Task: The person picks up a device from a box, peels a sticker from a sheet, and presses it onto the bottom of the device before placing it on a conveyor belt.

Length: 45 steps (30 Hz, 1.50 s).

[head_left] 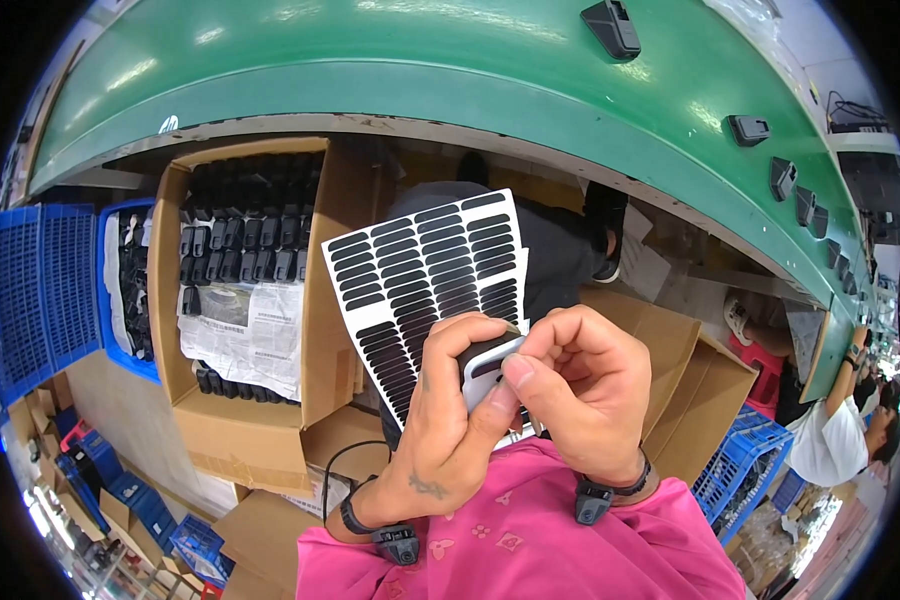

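holding a small grey and black part between both hands, we clench our left hand around it and a white sheet of black oval stickers. our right hand pinches its top edge, above our pink lap. an open cardboard box of black parts sits at left.

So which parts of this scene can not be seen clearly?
Head view only:
- Small grey and black part: mostly covered by the left hand and right hand.
- Sticker sheet: lower edge hidden behind both hands.
- Black parts in the cardboard box: partly under paper, too small to identify.
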Each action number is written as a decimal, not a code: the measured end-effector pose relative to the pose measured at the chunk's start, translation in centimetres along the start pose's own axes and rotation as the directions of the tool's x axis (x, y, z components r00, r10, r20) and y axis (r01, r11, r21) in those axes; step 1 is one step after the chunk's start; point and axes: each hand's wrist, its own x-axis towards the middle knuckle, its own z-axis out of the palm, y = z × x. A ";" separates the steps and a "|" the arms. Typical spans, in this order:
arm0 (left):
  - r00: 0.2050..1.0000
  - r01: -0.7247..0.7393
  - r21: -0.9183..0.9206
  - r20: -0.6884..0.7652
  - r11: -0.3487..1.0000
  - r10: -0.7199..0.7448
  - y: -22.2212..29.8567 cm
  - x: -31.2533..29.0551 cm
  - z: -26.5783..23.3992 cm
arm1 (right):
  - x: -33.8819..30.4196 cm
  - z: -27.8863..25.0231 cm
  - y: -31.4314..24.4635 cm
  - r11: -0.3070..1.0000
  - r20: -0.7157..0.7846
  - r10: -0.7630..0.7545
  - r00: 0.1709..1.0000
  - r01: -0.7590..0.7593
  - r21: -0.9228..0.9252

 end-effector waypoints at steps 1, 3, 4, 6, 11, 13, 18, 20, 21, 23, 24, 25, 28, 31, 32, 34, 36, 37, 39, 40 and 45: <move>1.000 0.009 -0.011 -0.006 1.000 -0.009 0.0 0.0 0.0 | 0.0 0.0 0.0 1.000 -0.002 -0.001 1.000 0.001 -0.001; 1.000 0.018 -0.022 -0.011 1.000 -0.018 0.1 0.1 0.1 | 0.0 0.0 0.0 1.000 -0.006 -0.011 1.000 0.011 -0.014; 1.000 0.023 -0.023 -0.014 0.999 -0.024 0.2 0.1 0.1 | 0.0 0.0 0.0 1.000 -0.005 -0.012 1.000 0.011 -0.014; 0.999 0.028 -0.024 -0.017 0.999 -0.028 0.3 0.1 0.1 | 0.0 0.2 -0.1 0.999 -0.009 -0.002 1.000 0.003 0.033; 1.000 0.022 -0.018 -0.022 1.000 -0.022 0.3 0.0 0.0 | -0.2 0.5 -0.3 1.000 -0.023 0.030 0.999 -0.029 0.007; 0.999 0.018 -0.020 -0.027 1.000 -0.019 0.2 0.0 0.1 | -0.2 0.5 -0.2 0.999 -0.028 0.029 0.999 -0.029 0.018; 0.999 0.008 0.016 -0.038 1.000 -0.007 0.4 -0.1 0.2 | -0.4 0.5 0.2 1.000 -0.036 -0.008 0.999 0.008 -0.021; 0.998 0.002 -0.006 -0.069 1.000 -0.002 0.2 -0.2 0.2 | -0.4 0.5 0.8 1.000 -0.044 -0.019 0.999 0.019 -0.005; 0.998 0.002 -0.005 -0.067 1.000 -0.002 0.2 -0.3 0.3 | -0.4 0.6 1.0 1.000 -0.051 -0.029 0.998 0.029 0.010; 0.997 0.000 -0.006 -0.080 1.000 -0.001 0.3 -0.2 0.3 | -0.4 0.6 1.0 0.999 -0.056 -0.041 0.998 0.042 0.003; 0.997 0.000 -0.007 -0.077 1.000 -0.001 0.3 -0.1 0.3 | -0.4 0.7 1.0 0.999 -0.056 -0.053 0.997 0.053 -0.002; 0.997 -0.006 0.001 -0.078 1.000 0.006 0.3 -0.1 0.3 | -0.4 0.6 1.1 0.999 -0.058 -0.054 0.997 0.054 -0.002; 0.992 -0.098 0.064 -0.071 0.993 0.103 -0.2 0.1 0.2 | -0.4 0.6 1.2 0.998 -0.060 -0.067 0.996 0.066 -0.006; 0.976 -0.199 0.136 -0.063 0.970 0.209 -0.6 0.2 0.0 | -0.3 0.6 1.0 0.996 -0.059 -0.081 0.995 0.080 -0.030; 0.972 -0.215 0.153 -0.067 0.965 0.227 -0.7 0.2 0.0 | -0.3 0.5 1.0 0.997 -0.039 -0.072 0.997 0.072 -0.022; 0.967 -0.228 0.183 -0.075 0.956 0.245 -1.0 0.2 -0.1 | -0.2 0.5 1.0 0.998 -0.023 -0.065 0.998 0.065 -0.014; 0.962 -0.241 0.212 -0.081 0.947 0.262 -1.1 0.3 -0.1 | 0.0 0.4 1.2 0.999 -0.018 -0.033 0.999 0.034 0.037; 0.958 -0.256 0.230 -0.071 0.939 0.279 -1.2 0.3 -0.1 | 0.1 0.3 1.4 0.999 -0.020 -0.033 0.999 0.034 0.037; 0.954 -0.273 0.247 -0.058 0.930 0.295 -1.3 0.4 -0.2 | 0.3 -0.1 1.5 0.997 -0.001 -0.040 0.999 0.040 0.066; 0.945 -0.300 0.316 -0.033 0.900 0.326 -1.6 0.7 -0.5 | 0.4 -0.2 1.6 0.997 0.000 -0.039 0.999 0.039 0.067; 0.997 0.072 -0.321 0.013 0.944 -0.072 -1.8 0.5 -0.1 | 0.6 -0.9 1.9 0.973 0.019 0.149 0.989 -0.150 0.174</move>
